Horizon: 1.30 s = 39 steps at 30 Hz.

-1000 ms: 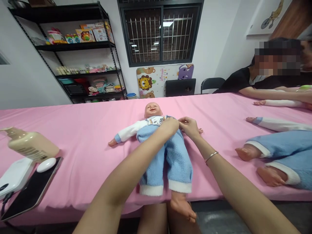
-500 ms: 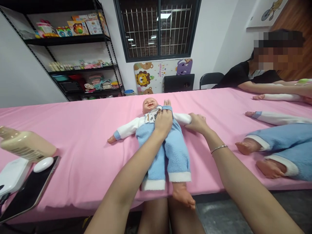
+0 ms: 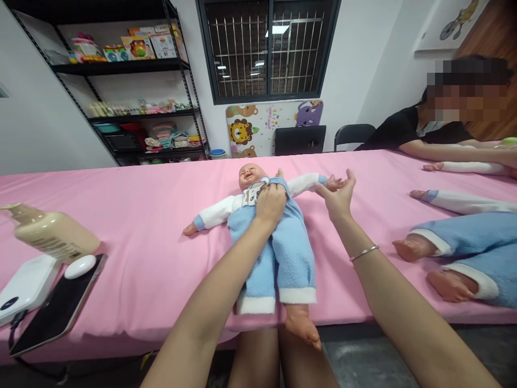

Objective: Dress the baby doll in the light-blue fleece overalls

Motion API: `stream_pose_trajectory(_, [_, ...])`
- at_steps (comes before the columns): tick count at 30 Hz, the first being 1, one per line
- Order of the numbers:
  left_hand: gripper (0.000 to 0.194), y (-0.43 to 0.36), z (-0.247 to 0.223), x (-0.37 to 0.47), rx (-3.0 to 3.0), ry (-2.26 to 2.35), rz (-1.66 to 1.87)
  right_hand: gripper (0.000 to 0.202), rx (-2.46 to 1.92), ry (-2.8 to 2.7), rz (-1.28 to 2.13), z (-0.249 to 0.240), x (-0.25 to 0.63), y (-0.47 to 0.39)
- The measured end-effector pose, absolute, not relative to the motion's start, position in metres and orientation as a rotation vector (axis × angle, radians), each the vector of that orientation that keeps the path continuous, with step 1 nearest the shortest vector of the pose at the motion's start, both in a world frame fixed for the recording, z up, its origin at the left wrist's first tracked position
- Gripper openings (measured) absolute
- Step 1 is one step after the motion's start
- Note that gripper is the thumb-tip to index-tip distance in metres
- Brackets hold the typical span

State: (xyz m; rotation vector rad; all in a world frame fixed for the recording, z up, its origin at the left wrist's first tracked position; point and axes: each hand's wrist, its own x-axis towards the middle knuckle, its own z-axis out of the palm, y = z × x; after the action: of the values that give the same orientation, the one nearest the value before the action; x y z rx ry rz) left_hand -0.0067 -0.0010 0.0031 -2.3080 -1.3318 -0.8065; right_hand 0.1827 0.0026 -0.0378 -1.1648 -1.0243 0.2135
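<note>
A baby doll (image 3: 251, 176) lies face up on the pink-covered table, dressed in a white top with blue cuffs and fuzzy blue pants (image 3: 297, 253) with white hems. My left hand (image 3: 271, 203) is closed on the waistband at the doll's belly, and a fingertip pokes out above the band. Beside the doll's outstretched arm (image 3: 307, 184) is my right hand (image 3: 339, 200), thumb and fingers spread, close to the doll's small hand (image 3: 334, 184). Whether it touches the cuff I cannot tell. One bare doll foot (image 3: 302, 326) sticks out over the table's front edge.
At left on the pink cloth (image 3: 141, 231) are a pump bottle (image 3: 56, 234), a white device (image 3: 28, 288), a phone (image 3: 60, 307) and a white oval case (image 3: 80, 267). Another doll in blue pants (image 3: 476, 237) lies at right. A person (image 3: 404, 129) leans on the table beyond.
My right hand has let go of the doll's sleeve and opened, so the doll's cuff and small hand now show. My left hand stays on the waistband. The view has shifted slightly.
</note>
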Motion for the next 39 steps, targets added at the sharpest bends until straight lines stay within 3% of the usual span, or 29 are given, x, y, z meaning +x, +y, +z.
stream_pose_trajectory(2, [0.045,-0.001,0.003,-0.006,-2.303,-1.330,-0.787,0.092,-1.094,-0.884,0.313,-0.037,0.182,0.006])
stream_pose_trajectory(5, [0.044,-0.002,0.003,-0.006,-2.319,-1.325,-0.761,0.075,-1.065,-0.893,0.411,-0.033,0.177,0.003])
stream_pose_trajectory(13, [0.047,-0.003,0.004,-0.006,-2.371,-1.286,-0.744,0.060,-1.467,-1.497,-0.017,-0.031,0.155,-0.012])
stream_pose_trajectory(17, [0.049,0.000,0.002,-0.005,-2.393,-1.232,-0.727,0.055,-1.394,-1.510,0.142,-0.038,0.155,-0.004])
stream_pose_trajectory(25, [0.048,-0.005,0.007,-0.005,-2.400,-1.027,-0.605,0.025,-1.054,-1.389,0.561,-0.034,0.134,-0.005])
stream_pose_trajectory(31, [0.046,-0.008,0.010,-0.004,-2.358,-1.166,-0.531,0.034,-0.931,-1.099,0.947,-0.024,0.125,-0.014])
stream_pose_trajectory(39, [0.030,-0.008,0.018,-0.003,-2.403,-1.418,-0.376,0.031,-1.056,-1.313,0.614,-0.026,0.117,-0.015])
